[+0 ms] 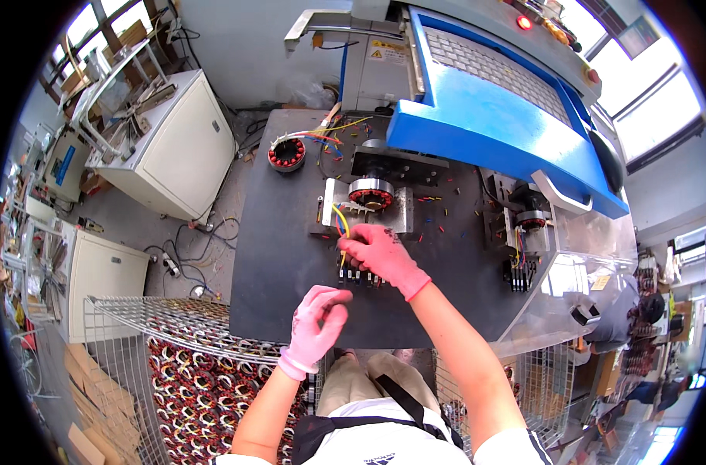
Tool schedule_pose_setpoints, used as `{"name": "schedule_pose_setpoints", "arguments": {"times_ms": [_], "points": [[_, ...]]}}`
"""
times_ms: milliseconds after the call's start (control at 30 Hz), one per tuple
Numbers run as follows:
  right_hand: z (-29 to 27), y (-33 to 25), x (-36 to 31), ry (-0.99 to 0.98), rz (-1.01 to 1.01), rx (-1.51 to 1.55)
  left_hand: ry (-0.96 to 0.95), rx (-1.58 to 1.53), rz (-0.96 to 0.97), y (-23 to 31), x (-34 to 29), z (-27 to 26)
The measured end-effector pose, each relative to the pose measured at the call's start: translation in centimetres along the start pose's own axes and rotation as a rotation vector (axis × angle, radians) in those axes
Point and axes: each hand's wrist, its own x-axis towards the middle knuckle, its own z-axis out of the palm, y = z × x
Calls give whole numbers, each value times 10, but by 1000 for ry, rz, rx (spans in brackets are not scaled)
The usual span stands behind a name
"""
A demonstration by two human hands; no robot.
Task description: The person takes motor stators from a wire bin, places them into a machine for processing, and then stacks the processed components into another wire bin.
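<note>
A motor stator with a metal ring and red windings sits on a metal fixture on the dark table. From it, yellow, blue and red lead wires run down toward me. My right hand, in a pink glove, pinches these wires just in front of the fixture. Below its fingers a yellow piece reaches down to a row of small black clamp terminals, partly hidden by the hand. My left hand, also gloved in pink, hovers nearer to me, half curled with thumb and forefinger apart and nothing visible between them.
Another stator with loose leads rests at the far left of the table. A blue machine guard overhangs the back right, beside a second fixture with a stator. Coloured sleeve bits lie scattered. A wire basket full of stators stands front left.
</note>
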Motion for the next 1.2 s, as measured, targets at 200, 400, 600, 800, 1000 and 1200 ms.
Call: {"name": "schedule_pose_setpoints", "arguments": {"times_ms": [200, 400, 600, 800, 1000, 1200], "points": [[-7, 33, 9, 153, -211, -323, -38, 951, 50, -60, -9, 25], [1, 41, 10, 270, -393, -624, -81, 1103, 29, -69, -11, 31], [6, 51, 18, 242, -442, -646, -37, 937, 32, -69, -12, 26], [11, 34, -12, 345, -438, -747, 424, -352, -434, -91, -15, 33], [-52, -47, -200, 500, -575, -718, 465, -87, -241, -116, -21, 52], [-321, 76, -383, 1576, -596, -526, 600, 43, -177, -133, -19, 44]]}}
